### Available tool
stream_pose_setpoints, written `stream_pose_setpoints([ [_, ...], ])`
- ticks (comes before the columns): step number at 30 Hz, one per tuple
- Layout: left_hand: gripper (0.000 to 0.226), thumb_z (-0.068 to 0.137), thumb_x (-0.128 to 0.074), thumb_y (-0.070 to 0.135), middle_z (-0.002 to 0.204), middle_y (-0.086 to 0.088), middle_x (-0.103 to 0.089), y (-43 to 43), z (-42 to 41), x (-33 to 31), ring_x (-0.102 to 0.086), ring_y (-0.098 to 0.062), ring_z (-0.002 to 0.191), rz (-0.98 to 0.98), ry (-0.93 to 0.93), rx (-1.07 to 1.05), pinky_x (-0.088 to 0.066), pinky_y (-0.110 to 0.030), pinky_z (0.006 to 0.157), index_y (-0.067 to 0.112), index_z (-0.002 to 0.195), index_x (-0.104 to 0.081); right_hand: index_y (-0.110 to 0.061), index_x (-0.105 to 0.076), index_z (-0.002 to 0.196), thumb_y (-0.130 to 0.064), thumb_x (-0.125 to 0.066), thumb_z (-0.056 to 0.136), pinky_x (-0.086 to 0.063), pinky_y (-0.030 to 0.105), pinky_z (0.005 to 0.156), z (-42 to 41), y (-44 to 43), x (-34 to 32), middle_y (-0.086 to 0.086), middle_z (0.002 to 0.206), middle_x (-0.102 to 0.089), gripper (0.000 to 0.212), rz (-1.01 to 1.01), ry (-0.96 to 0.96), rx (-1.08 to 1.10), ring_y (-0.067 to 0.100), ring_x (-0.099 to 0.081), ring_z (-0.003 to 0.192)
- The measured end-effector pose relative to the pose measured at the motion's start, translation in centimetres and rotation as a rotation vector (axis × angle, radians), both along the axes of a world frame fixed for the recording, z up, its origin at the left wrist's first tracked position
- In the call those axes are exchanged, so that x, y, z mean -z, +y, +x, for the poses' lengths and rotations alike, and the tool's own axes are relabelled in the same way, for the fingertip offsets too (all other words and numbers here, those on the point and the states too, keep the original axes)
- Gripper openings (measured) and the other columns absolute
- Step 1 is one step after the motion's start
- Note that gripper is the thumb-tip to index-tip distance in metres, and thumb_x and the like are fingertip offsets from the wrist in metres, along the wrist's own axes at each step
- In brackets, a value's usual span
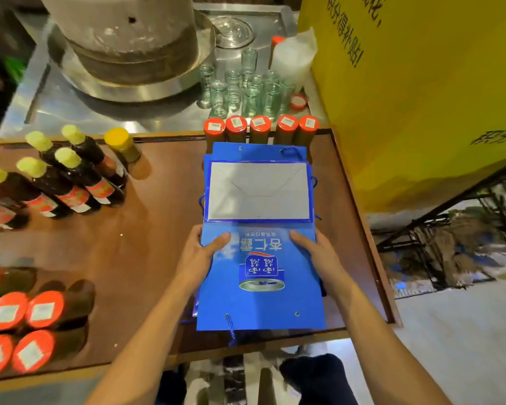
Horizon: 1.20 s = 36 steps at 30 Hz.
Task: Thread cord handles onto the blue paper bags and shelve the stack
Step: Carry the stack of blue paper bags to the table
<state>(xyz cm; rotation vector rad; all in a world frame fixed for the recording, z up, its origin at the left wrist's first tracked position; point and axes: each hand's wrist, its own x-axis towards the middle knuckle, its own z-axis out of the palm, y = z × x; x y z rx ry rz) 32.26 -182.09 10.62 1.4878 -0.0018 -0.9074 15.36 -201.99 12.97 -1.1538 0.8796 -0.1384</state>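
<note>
Stack of flat blue paper bags [260, 302] with white printed lettering, held by both side edges low over the right end of a brown wooden tabletop [146, 244] with a raised rim; resting on it or lifted just clear, impossible to tell. Left hand [200, 254] gripping the stack's left edge, thumb pressed flat on the top bag, fingers hidden underneath. Right hand [319, 255] clamped likewise on the right edge, thumb on top. Grey folded base panel [257, 191] of the top bag facing upward at the far end. Blue twisted cord handle [230, 325] trailing from an eyelet at the near edge, further cord loops peeking out along the stack's sides. Just beyond the bags, row of five brown jars with orange-red lids [260, 127]. To the left, dark glass bottles with pale yellow caps [70, 176] and, nearer, more orange-lidded jars [27, 314]. Behind, on a steel counter [70, 106], cluster of clear glass bottles [246, 89] beside a grey stone mill [123, 33]. At right, yellow panel with black characters [421, 97].
</note>
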Motion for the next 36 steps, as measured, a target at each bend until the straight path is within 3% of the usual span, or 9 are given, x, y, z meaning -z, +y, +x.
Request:
stream_pose_setpoints([
  [5,0.043,0.09,-0.076,0.025,0.116,-0.012,-0.075,0.6,0.7,4.6,-0.077,-0.033,0.094,0.035,-0.001,0.008,-0.062,-0.052,0.082,0.013,0.124,-0.053,-0.016,-0.057,0.132,-0.029,-0.066,0.099,-0.064,0.046,0.08,0.6,1.0,5.1,0.013,0.114,-0.077,0.037,0.024,0.008,0.027,0.036,-0.076,0.099],
  [11,0.053,0.085,-0.083,0.031,0.113,-0.013,-0.076,3.4,2.1,11.0,-0.076,-0.04,0.097,0.048,-0.056,-0.022,-0.058,-0.066,0.087,0.01,0.126,-0.056,-0.009,-0.062,0.13,-0.023,-0.067,0.099,-0.063,0.037,0.066,2.8,2.9,12.0,0.013,0.107,-0.079,0.034,-0.009,-0.007,-0.002,0.031,-0.078,0.09],
  [15,0.063,0.078,-0.087,0.035,0.113,-0.016,-0.076,4.2,2.5,13.9,-0.075,-0.039,0.097,0.013,-0.079,-0.033,-0.058,-0.065,0.086,0.006,0.126,-0.059,-0.009,-0.064,0.129,-0.028,-0.066,0.099,-0.062,0.034,0.063,3.2,3.2,15.6,0.011,0.104,-0.08,0.035,-0.032,-0.017,-0.056,0.029,-0.079,0.086],
  [17,0.056,0.083,-0.084,0.032,0.11,-0.016,-0.077,4.5,2.6,14.5,-0.076,-0.038,0.095,-0.003,-0.089,-0.02,-0.06,-0.06,0.085,0.005,0.126,-0.059,-0.012,-0.065,0.125,-0.029,-0.065,0.1,-0.062,0.034,0.062,3.2,3.3,16.5,0.01,0.102,-0.08,0.031,-0.039,-0.037,-0.068,0.029,-0.079,0.084],
  [22,0.025,0.098,-0.068,0.029,0.103,-0.013,-0.079,4.9,2.8,14.9,-0.077,-0.036,0.092,-0.006,-0.239,0.119,-0.062,-0.046,0.079,0.011,0.115,-0.073,-0.012,-0.071,0.122,-0.033,-0.066,0.099,-0.063,0.039,0.073,3.0,2.9,18.0,0.013,0.108,-0.079,0.032,-0.105,-0.069,-0.115,0.035,-0.077,0.095],
  [25,0.029,0.102,-0.062,0.031,0.11,-0.013,-0.078,5.3,2.8,15.5,-0.075,-0.038,0.099,-0.011,-0.25,0.176,-0.062,-0.05,0.085,0.011,0.12,-0.072,-0.014,-0.071,0.123,-0.03,-0.064,0.101,-0.063,0.034,0.07,2.9,3.1,18.1,0.01,0.111,-0.079,0.028,-0.148,-0.075,-0.136,0.03,-0.078,0.095],
  [27,0.03,0.103,-0.059,0.034,0.113,-0.01,-0.078,5.8,2.6,15.3,-0.075,-0.035,0.101,-0.017,-0.241,0.218,-0.063,-0.044,0.084,0.015,0.124,-0.07,-0.015,-0.071,0.124,-0.03,-0.062,0.103,-0.062,0.03,0.067,3.0,3.0,17.9,0.008,0.112,-0.079,0.027,-0.174,-0.076,-0.168,0.025,-0.078,0.093],
  [32,0.034,0.098,-0.068,0.035,0.115,-0.009,-0.077,7.7,1.6,13.7,-0.076,-0.034,0.102,0.0,-0.115,0.23,-0.062,-0.046,0.086,0.019,0.128,-0.066,-0.018,-0.069,0.127,-0.033,-0.062,0.103,-0.062,0.03,0.067,3.3,3.5,17.8,0.004,0.11,-0.08,0.029,-0.238,-0.068,-0.193,0.024,-0.078,0.093],
  [36,0.03,0.097,-0.07,0.03,0.102,-0.01,-0.08,9.6,2.0,12.8,-0.078,-0.033,0.09,0.111,-0.19,0.159,-0.062,-0.05,0.085,0.012,0.121,-0.071,-0.017,-0.067,0.128,-0.027,-0.062,0.103,-0.062,0.043,0.087,4.9,6.0,18.6,0.005,0.114,-0.078,0.028,-0.269,-0.109,-0.159,0.028,-0.077,0.1],
])
